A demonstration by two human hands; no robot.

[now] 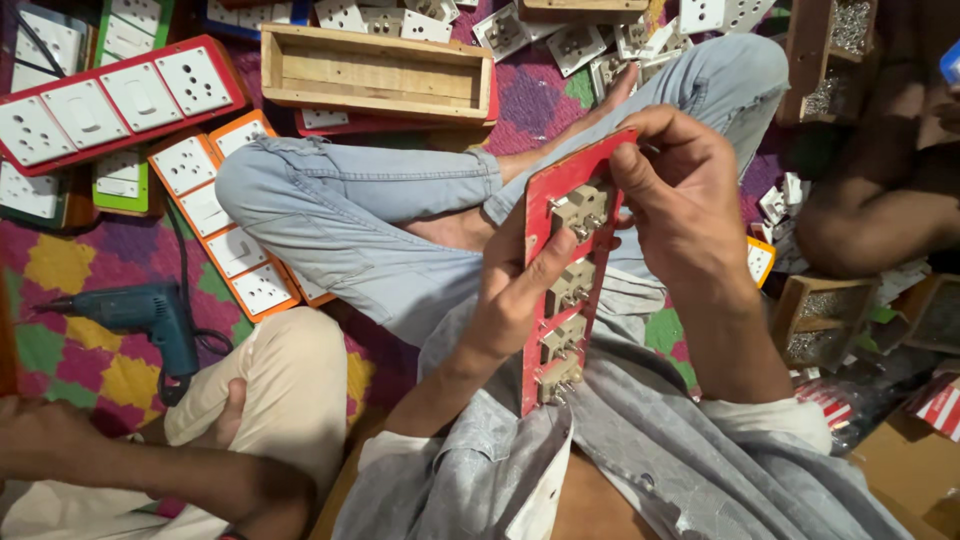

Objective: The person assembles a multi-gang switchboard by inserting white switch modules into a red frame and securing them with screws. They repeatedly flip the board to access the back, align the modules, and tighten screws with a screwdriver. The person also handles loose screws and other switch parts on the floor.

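Seated cross-legged on a patterned mat [70, 360], we hold a long red switchboard panel [572, 175] upright over our lap, its back toward us. Our left hand [515, 290] is closed around the panel's left edge, thumb pressed across the back near the second of four beige socket modules [572, 283]. Our right hand [680, 200] curls over the far right edge, fingertips pinched at the top corner; they may be holding a small screw or wire, but the view is too poor to be sure.

All four modules appear seated in the panel, brass terminals showing, and no wiring between them is visible, so by our judgement the fitting is largely done and the connections remain.

To the far left lie finished red-framed boards [115, 100] and orange-framed ones [225, 230], faces up. A wooden box [375, 70] sits beyond our knees, loose white socket plates [560, 40] scattered past it. A teal power drill [150, 315] rests at left, beside another person's knee [290, 370]. Small wooden trays of screws [815, 320] stand at right.
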